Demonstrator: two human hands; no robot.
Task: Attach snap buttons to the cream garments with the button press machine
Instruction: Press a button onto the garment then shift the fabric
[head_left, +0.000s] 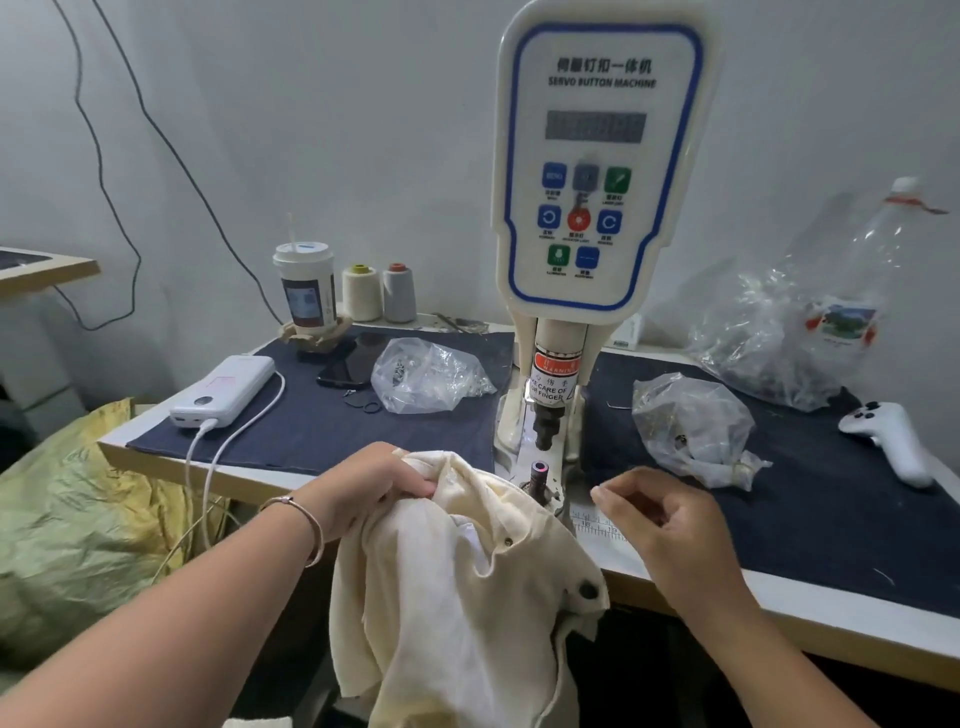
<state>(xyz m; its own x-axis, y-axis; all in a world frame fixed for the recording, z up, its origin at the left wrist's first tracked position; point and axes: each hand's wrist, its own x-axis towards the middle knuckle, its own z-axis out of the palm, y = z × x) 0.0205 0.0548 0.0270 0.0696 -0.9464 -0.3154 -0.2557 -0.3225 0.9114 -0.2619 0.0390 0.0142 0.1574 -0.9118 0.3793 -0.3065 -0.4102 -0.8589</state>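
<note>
The cream button press machine (597, 171) stands at the middle of the table, its black punch (544, 428) above the lower die (537, 475). A cream garment (457, 582) hangs over the table's front edge just left of the die, with a dark snap button (587, 591) fixed near its right hem. My left hand (374, 486) grips the garment's top fold. My right hand (665, 519) hovers to the right of the die with fingers loosely curled, thumb and forefinger close together; whether they pinch a small part I cannot tell.
Clear plastic bags of snaps lie left (426, 374) and right (691, 426) of the machine. A power bank (223, 384), phone (348, 364), cup (304, 286), thread cones (379, 291), white controller (888, 436) and cut plastic bottle (831, 312) sit on the dark cloth (311, 431).
</note>
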